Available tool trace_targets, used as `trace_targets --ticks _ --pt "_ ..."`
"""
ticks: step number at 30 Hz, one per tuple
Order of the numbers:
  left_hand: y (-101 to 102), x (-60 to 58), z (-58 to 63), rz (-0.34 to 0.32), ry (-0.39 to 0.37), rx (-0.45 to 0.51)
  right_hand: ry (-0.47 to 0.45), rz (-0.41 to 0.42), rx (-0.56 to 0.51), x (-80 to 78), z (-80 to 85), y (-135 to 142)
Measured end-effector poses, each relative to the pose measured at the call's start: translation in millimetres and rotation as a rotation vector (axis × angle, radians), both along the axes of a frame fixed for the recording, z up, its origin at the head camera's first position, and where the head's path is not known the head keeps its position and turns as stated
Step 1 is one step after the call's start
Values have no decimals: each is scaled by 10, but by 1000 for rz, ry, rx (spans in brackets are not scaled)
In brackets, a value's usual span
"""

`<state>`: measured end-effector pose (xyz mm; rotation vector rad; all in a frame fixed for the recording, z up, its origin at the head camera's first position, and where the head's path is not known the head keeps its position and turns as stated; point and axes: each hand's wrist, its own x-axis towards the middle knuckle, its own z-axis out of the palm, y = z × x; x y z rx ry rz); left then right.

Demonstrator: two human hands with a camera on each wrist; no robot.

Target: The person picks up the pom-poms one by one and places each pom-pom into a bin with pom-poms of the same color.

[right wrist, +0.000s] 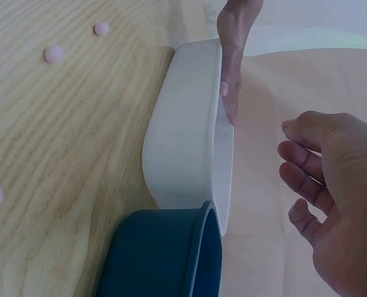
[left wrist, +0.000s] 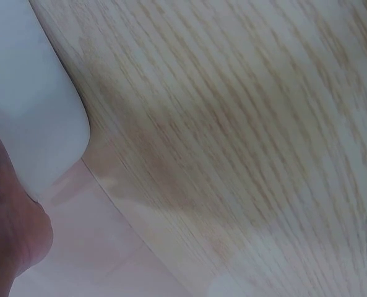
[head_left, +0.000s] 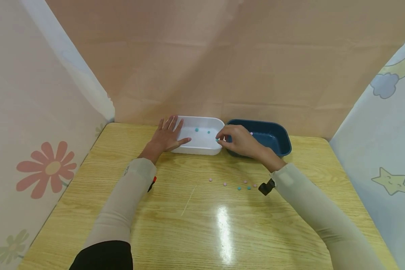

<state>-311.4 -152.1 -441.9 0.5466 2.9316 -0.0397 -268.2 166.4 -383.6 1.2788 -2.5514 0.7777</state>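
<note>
A white plastic tray (head_left: 197, 150) stands at the back of the table, and my left hand (head_left: 166, 138) rests on its left end with fingers spread. Two teal balls (head_left: 197, 129) lie inside it. Over the tray's right end, my right hand (head_left: 240, 140) pinches a small teal ball (head_left: 217, 140) between thumb and fingertips. In the right wrist view the fingers hide that ball. Beside the white tray sits a dark blue tray (head_left: 275, 137), partly covered by the right hand and wrist. A pink ball (head_left: 251, 134) shows in it.
Several pink balls (head_left: 225, 184) and two teal balls (head_left: 239, 188) lie scattered on the wooden table (head_left: 168, 225) in front of the trays. A brown backdrop (head_left: 273, 67) rises right behind the trays, and patterned panels (head_left: 47, 112) flank the table.
</note>
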Motion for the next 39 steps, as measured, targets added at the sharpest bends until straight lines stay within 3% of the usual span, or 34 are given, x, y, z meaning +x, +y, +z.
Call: trace_targets --ticks 16,28,39 --pt "3 23 3 2 3 2 -16 -78 90 -168 86 -118" --pt "7 37 6 -10 38 2 -30 -122 114 -313 37 -165" --pt "20 36 11 -8 24 21 -89 -165 133 -402 -25 -159"
